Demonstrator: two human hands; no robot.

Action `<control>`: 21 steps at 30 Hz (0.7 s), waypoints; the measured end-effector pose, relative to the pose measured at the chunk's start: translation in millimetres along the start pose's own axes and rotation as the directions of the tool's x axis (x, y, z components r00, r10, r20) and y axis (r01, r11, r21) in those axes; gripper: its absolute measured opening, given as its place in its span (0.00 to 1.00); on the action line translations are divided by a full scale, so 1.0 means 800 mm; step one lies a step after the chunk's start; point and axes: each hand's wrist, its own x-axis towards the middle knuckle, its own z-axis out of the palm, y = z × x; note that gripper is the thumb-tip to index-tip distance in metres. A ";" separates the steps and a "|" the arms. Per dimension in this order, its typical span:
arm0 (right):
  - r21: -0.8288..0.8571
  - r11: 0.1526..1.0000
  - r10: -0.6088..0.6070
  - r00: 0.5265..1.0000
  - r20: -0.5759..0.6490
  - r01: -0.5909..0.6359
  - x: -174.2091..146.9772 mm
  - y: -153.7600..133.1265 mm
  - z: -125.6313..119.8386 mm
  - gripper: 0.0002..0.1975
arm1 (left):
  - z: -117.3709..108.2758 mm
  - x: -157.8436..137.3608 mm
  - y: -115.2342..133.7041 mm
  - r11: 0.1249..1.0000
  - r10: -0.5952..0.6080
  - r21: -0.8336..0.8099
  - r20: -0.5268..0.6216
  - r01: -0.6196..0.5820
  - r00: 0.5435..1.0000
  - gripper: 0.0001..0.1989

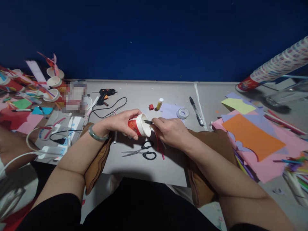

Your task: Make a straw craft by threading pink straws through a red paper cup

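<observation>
My left hand [122, 123] is wrapped around a red-and-white paper cup [135, 126], tipped on its side with its mouth facing right. In my right hand [169, 131] is a slim dark tool [147, 122], closed in the fingers, its tip reaching the cup's mouth; its exact kind is hard to make out. A thin red strip [163, 151] shows below the right hand. Black-handled scissors [141, 152] lie on the table just beneath the cup. Beyond the hands stand a glue stick [159, 104] and its red cap [151, 107].
A black glue gun [106, 95] with a looping cord lies back left, near power strips [72, 131]. Tape [183, 113], a black marker [196, 111] and lilac paper sit behind my right hand. Coloured paper [255, 134] and stacked cups [276, 65] are at right; decorated cups [55, 82] stand left.
</observation>
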 end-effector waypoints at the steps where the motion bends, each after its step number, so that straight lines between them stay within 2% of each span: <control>1: 0.002 1.000 -0.007 1.000 0.008 0.007 0.000 0.000 0.000 0.14 | 0.000 0.000 -0.001 1.000 0.003 -0.001 0.010 -0.003 1.000 0.33; 14: 0.032 0.999 -0.038 0.999 0.012 0.037 -0.002 0.001 -0.001 0.15 | -0.003 -0.001 0.002 1.000 -0.012 0.022 0.041 0.011 0.999 0.33; 21: 0.040 0.996 -0.076 0.997 -0.006 0.076 -0.003 0.004 0.000 0.12 | -0.004 -0.001 0.002 1.000 -0.015 -0.026 0.067 0.017 0.998 0.32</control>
